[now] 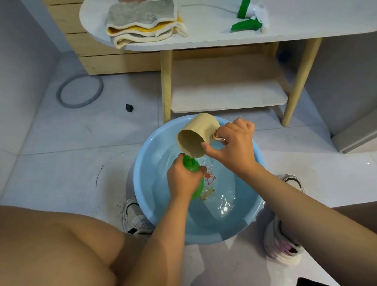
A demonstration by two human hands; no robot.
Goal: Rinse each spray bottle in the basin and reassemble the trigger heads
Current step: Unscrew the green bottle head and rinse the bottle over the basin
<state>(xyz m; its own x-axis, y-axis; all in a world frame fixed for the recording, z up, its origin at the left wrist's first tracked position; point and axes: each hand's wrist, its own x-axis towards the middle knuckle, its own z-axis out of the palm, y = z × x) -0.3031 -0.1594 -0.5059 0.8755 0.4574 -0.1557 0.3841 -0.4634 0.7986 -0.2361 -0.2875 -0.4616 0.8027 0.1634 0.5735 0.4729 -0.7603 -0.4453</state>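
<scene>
No readable text, brand, number or sign anywhere. Only print visible: a red and yellow picture pattern on the bottom of the blue basin [156,219], seen through water, blurred, no letters made out.

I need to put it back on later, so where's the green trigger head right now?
In the head view, the green trigger head lies on the white table at upper right, right of the folded towels.

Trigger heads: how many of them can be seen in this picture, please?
1. The green and white trigger head lies on the white table, right of the folded towels. Others may lie beyond the top edge.
</scene>
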